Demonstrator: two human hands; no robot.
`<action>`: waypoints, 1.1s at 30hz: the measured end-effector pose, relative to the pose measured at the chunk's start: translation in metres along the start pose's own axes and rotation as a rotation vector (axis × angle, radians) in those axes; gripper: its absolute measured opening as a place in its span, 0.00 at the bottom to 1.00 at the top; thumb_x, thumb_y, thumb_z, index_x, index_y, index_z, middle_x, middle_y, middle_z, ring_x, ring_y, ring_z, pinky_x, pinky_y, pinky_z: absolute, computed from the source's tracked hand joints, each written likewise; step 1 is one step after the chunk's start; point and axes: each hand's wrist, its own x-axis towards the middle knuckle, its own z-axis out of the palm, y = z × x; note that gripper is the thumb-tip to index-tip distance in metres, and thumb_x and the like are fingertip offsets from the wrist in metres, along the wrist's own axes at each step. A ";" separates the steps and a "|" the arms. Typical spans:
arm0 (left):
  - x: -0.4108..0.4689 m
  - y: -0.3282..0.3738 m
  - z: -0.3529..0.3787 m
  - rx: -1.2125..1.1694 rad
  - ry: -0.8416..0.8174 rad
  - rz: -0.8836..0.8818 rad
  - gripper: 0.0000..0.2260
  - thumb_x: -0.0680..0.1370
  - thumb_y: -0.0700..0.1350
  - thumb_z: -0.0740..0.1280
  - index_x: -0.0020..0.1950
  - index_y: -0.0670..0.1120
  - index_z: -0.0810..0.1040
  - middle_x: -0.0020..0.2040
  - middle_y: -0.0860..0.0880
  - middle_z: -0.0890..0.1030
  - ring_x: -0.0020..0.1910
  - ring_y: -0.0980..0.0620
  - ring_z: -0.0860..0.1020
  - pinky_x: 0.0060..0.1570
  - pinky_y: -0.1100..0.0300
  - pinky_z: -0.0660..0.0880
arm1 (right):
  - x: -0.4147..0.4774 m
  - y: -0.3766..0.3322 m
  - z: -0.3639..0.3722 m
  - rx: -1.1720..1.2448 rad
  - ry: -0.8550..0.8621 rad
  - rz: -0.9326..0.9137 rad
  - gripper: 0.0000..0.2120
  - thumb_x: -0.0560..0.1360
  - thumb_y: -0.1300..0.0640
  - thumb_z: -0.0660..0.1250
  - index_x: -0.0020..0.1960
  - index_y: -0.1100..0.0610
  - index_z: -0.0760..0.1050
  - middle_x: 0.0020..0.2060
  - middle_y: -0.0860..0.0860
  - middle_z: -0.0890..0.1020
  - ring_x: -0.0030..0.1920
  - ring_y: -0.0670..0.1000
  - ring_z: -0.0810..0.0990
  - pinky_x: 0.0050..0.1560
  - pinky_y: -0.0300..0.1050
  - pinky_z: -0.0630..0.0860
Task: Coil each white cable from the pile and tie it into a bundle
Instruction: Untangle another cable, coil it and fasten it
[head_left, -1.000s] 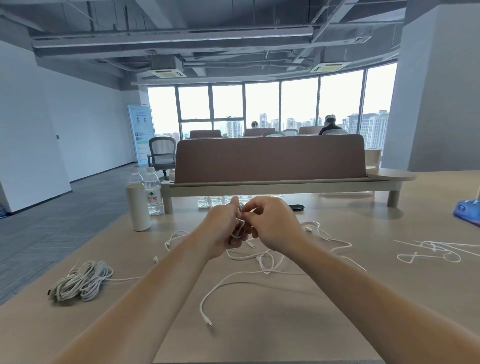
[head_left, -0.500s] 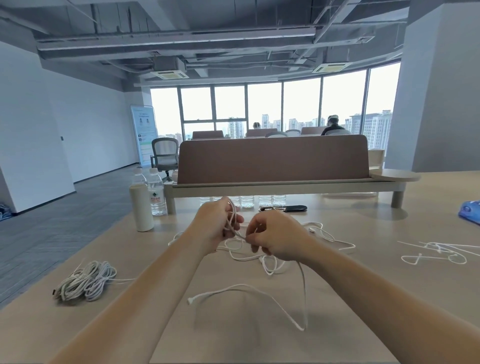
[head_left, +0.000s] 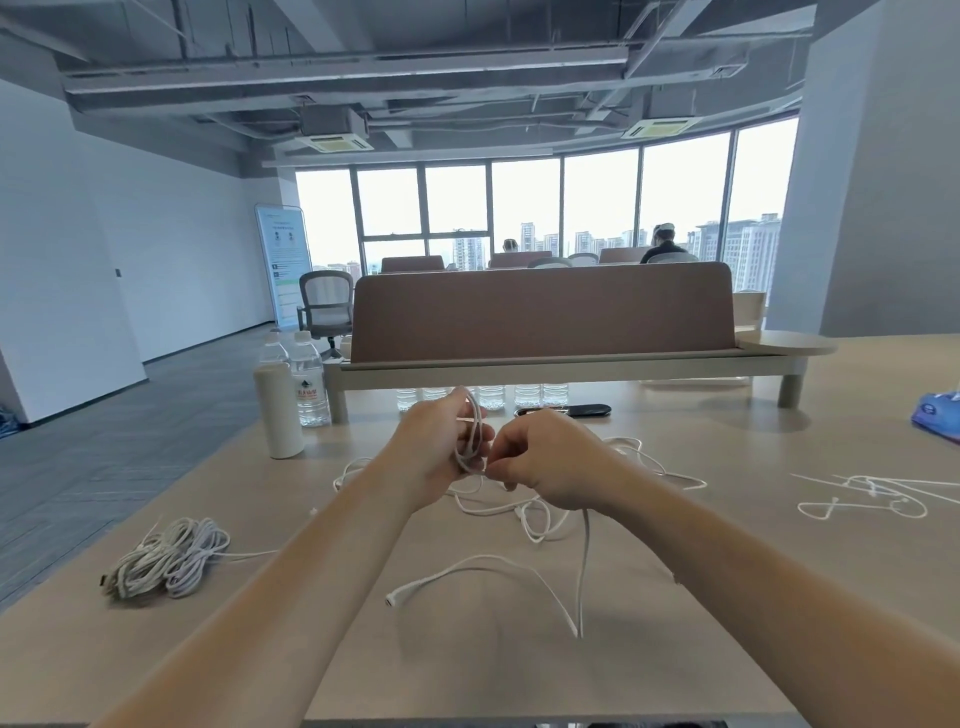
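A second earlier both hands had been pressed together over a small start of a coil. By this moment they had drawn slightly apart just above the centre of the frame. The left hand had its fingers curled through several upright loops of the thin white cable, which ran round them. The right hand, fingers bent, pinched the same cable just beside the bottom of those loops.

The slack had shortened and lifted. One strand hung from under the right hand to the pale wooden table, then swept back to the cable's plug end at lower centre.

This read as winding under way, with a fair length left to take up before tying. The tangled pile of loose white cables lay behind the hands, and a finished grey-white bundle sat at lower left.
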 end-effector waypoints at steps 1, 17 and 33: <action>0.000 0.000 -0.001 -0.005 -0.004 0.002 0.15 0.85 0.49 0.57 0.52 0.38 0.76 0.35 0.40 0.78 0.30 0.46 0.73 0.34 0.57 0.70 | 0.000 0.001 0.002 0.009 0.012 0.003 0.09 0.75 0.54 0.72 0.36 0.48 0.79 0.31 0.44 0.82 0.30 0.42 0.74 0.37 0.41 0.71; -0.006 0.004 -0.005 0.109 -0.100 -0.032 0.17 0.85 0.51 0.57 0.50 0.38 0.77 0.36 0.41 0.79 0.31 0.46 0.75 0.36 0.57 0.69 | 0.004 0.034 -0.019 0.521 -0.010 0.278 0.07 0.76 0.61 0.72 0.41 0.59 0.76 0.27 0.54 0.75 0.23 0.47 0.66 0.23 0.37 0.59; -0.019 0.001 -0.001 0.290 -0.287 -0.085 0.20 0.86 0.51 0.55 0.55 0.36 0.77 0.42 0.39 0.83 0.33 0.45 0.80 0.33 0.59 0.77 | 0.011 0.013 -0.007 -0.077 0.170 0.121 0.13 0.72 0.58 0.73 0.32 0.52 0.72 0.33 0.50 0.78 0.35 0.50 0.74 0.35 0.43 0.68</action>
